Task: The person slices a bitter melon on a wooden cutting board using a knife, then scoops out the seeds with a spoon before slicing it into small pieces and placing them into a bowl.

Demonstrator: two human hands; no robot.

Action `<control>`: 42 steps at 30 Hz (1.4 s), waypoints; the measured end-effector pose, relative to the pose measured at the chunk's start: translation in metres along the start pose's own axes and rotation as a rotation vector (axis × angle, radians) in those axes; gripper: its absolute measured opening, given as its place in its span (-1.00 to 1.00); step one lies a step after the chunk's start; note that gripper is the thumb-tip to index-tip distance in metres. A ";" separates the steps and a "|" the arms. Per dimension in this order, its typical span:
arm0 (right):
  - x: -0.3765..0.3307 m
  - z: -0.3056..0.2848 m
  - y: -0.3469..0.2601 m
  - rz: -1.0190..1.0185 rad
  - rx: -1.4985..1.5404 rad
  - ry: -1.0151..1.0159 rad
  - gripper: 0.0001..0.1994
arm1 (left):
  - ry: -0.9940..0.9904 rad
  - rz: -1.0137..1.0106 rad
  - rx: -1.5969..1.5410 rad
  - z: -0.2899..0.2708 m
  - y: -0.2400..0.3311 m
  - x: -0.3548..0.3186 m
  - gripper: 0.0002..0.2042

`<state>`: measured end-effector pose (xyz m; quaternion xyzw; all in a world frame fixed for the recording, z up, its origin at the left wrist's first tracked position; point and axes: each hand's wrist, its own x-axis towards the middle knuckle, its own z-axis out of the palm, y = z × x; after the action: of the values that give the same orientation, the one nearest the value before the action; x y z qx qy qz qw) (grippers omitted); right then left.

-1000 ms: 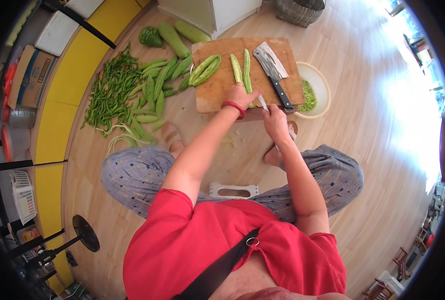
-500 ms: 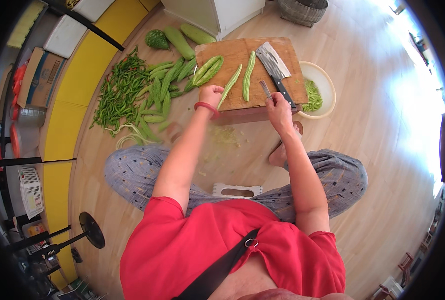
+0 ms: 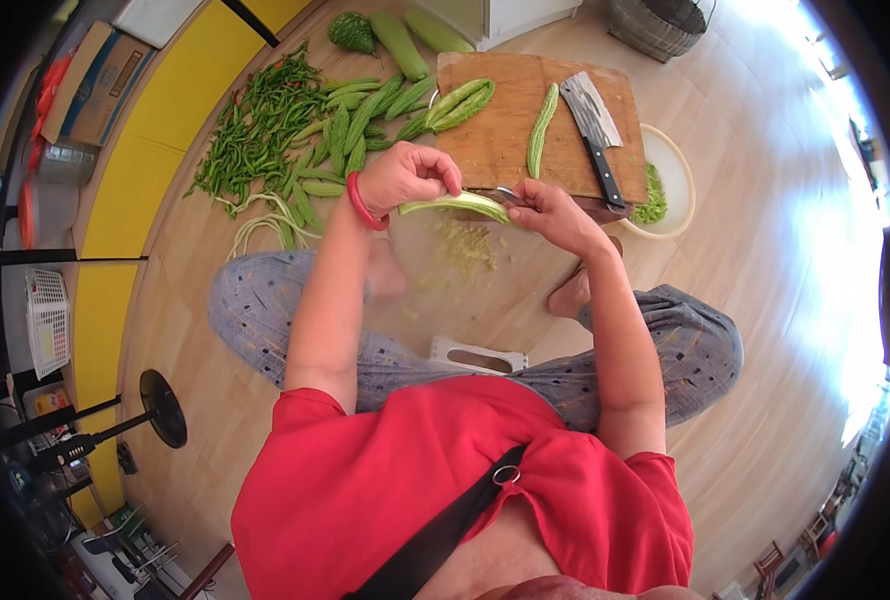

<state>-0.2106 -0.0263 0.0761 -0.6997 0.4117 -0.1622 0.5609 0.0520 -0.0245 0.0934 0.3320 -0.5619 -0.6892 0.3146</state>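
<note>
A pale green bitter melon piece (image 3: 455, 203), its hollow side turned up, is pinched by my left hand (image 3: 405, 182) in front of the board's near edge. My right hand (image 3: 557, 218) grips a small metal utensil (image 3: 508, 193) against the right end of that piece; the utensil's tip is hidden, so its kind is unclear. On the wooden cutting board (image 3: 510, 75) lie another bitter melon piece (image 3: 542, 130) and a cleaver (image 3: 593, 108) with a black handle. A split bitter melon (image 3: 465, 103) rests at the board's left edge.
Right of the board stands a pale bowl (image 3: 687, 180) holding green shreds (image 3: 653, 195). Left on the floor are green chillies (image 3: 265, 120), whole bitter melons (image 3: 350, 130) and large gourds (image 3: 397, 45). Pale scraps (image 3: 470, 245) lie below my hands, near a white stool (image 3: 478, 355).
My left hand has lifted the melon piece off the board and turned it crosswise toward me. My right hand has brought the metal utensil to it. The view has shifted slightly.
</note>
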 end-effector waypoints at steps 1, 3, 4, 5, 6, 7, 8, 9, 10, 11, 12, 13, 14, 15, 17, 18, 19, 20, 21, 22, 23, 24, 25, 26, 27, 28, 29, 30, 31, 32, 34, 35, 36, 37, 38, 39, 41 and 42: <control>-0.002 0.002 -0.003 0.017 0.023 -0.016 -0.80 | -0.013 0.054 -0.039 -0.005 -0.006 -0.001 -0.85; -0.004 0.013 -0.002 0.041 0.164 0.005 -0.81 | 0.019 0.063 -0.296 -0.013 -0.015 0.001 -0.87; -0.004 0.019 0.000 0.054 0.234 0.017 -0.82 | 0.033 0.070 -0.424 -0.013 -0.021 0.003 -0.88; -0.004 0.028 0.002 0.074 0.310 0.091 -0.83 | 0.091 0.154 -0.712 -0.009 -0.030 0.007 -0.80; -0.001 0.039 0.004 0.094 0.386 0.170 -0.84 | 0.131 0.250 -0.956 -0.008 -0.047 0.014 -0.59; 0.002 0.047 0.005 0.109 0.457 0.252 -0.84 | 0.198 0.269 -0.987 -0.001 -0.052 0.020 -0.50; 0.005 0.053 0.005 0.121 0.497 0.355 -0.85 | 0.265 0.287 -1.019 0.009 -0.059 0.025 -0.42; 0.010 0.060 0.005 0.132 0.540 0.458 -0.85 | 0.293 0.308 -1.043 0.019 -0.072 0.032 -0.35; 0.012 0.067 0.005 0.149 0.587 0.561 -0.85 | 0.370 0.241 -1.143 0.038 -0.070 0.032 -0.36; 0.013 0.068 0.001 0.183 0.652 0.620 -0.86 | 0.386 0.204 -1.139 0.053 -0.070 0.035 -0.38; 0.014 0.069 -0.002 0.173 0.605 0.649 -0.86 | 0.407 0.169 -1.137 0.067 -0.070 0.036 -0.39; 0.015 0.069 -0.004 0.163 0.560 0.678 -0.85 | 0.416 0.171 -1.050 0.079 -0.070 0.040 -0.42; 0.015 0.069 -0.005 0.154 0.515 0.706 -0.84 | 0.424 0.173 -0.963 0.090 -0.069 0.043 -0.44; 0.014 0.069 -0.006 0.142 0.442 0.675 -0.79 | 0.428 0.176 -0.875 0.095 -0.068 0.045 -0.47; 0.013 0.074 -0.007 0.091 0.441 0.653 -0.78 | 0.328 0.131 -0.918 0.085 -0.085 0.042 -0.55; 0.014 0.077 -0.008 0.064 0.442 0.635 -0.77 | 0.284 0.111 -0.938 0.078 -0.091 0.040 -0.58; 0.014 0.075 -0.008 0.073 0.314 0.588 -0.77 | 0.236 0.155 -1.072 0.074 -0.097 0.039 -0.63; 0.012 0.068 -0.008 0.080 0.186 0.538 -0.77 | 0.257 0.179 -1.085 0.070 -0.104 0.037 -0.64; 0.009 0.059 -0.006 0.093 0.058 0.495 -0.76 | 0.270 0.195 -1.102 0.070 -0.101 0.034 -0.64; 0.005 0.054 -0.003 0.106 -0.066 0.447 -0.76 | 0.287 0.210 -1.118 0.073 -0.093 0.030 -0.65; 0.003 0.052 0.001 0.119 -0.261 0.484 -0.78 | 0.387 0.138 -1.047 0.076 -0.084 0.027 -0.67; 0.002 0.051 0.001 0.080 -0.345 0.473 -0.79 | 0.390 0.094 -0.986 0.072 -0.086 0.024 -0.67; 0.000 0.050 0.001 0.041 -0.429 0.461 -0.80 | 0.391 0.049 -0.925 0.064 -0.090 0.021 -0.68; -0.001 0.050 0.000 0.001 -0.511 0.450 -0.80 | 0.391 0.004 -0.864 0.059 -0.093 0.019 -0.68; -0.001 0.048 -0.002 -0.017 -0.587 0.440 -0.82 | 0.403 -0.013 -0.797 0.058 -0.087 0.019 -0.71; 0.000 0.047 0.001 -0.026 -0.621 0.453 -0.82 | 0.415 -0.030 -0.729 0.058 -0.079 0.020 -0.74; 0.003 0.046 0.007 -0.034 -0.656 0.466 -0.82 | 0.424 -0.047 -0.661 0.059 -0.074 0.022 -0.77; 0.006 0.046 0.011 -0.048 -0.688 0.479 -0.82 | 0.419 -0.059 -0.600 0.056 -0.074 0.025 -0.77; 0.009 0.045 0.012 -0.030 -0.706 0.475 -0.83 | 0.412 -0.071 -0.539 0.053 -0.075 0.030 -0.76; 0.013 0.045 0.013 -0.012 -0.723 0.471 -0.84 | 0.404 -0.082 -0.477 0.048 -0.076 0.037 -0.76; 0.022 0.042 0.016 0.014 -0.745 0.471 -0.85 | 0.456 -0.002 -0.286 0.035 -0.094 0.062 -0.79; 0.027 0.040 0.016 0.021 -0.747 0.471 -0.85 | 0.482 0.039 -0.189 0.026 -0.104 0.074 -0.80; 0.031 0.035 0.021 0.038 -0.751 0.475 -0.86 | 0.475 0.024 -0.113 0.018 -0.110 0.088 -0.80; 0.038 0.032 0.025 0.053 -0.771 0.478 -0.86 | 0.473 0.010 -0.034 0.011 -0.111 0.098 -0.79; 0.045 0.028 0.032 0.069 -0.791 0.481 -0.86 | 0.469 -0.003 0.046 0.004 -0.113 0.108 -0.79; 0.051 0.023 0.039 0.091 -0.815 0.485 -0.86 | 0.534 -0.076 0.241 0.005 -0.108 0.118 -0.76; 0.064 0.014 0.052 0.116 -0.815 0.505 -0.82 | 0.527 -0.181 0.444 0.003 -0.096 0.135 -0.75; 0.070 0.012 0.053 0.122 -0.811 0.509 -0.80 | 0.530 -0.238 0.548 -0.002 -0.093 0.139 -0.75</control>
<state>-0.1811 -0.0734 0.0069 -0.7746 0.6064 -0.1215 0.1328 -0.0331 -0.1224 -0.0127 0.6327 -0.5821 -0.4358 0.2664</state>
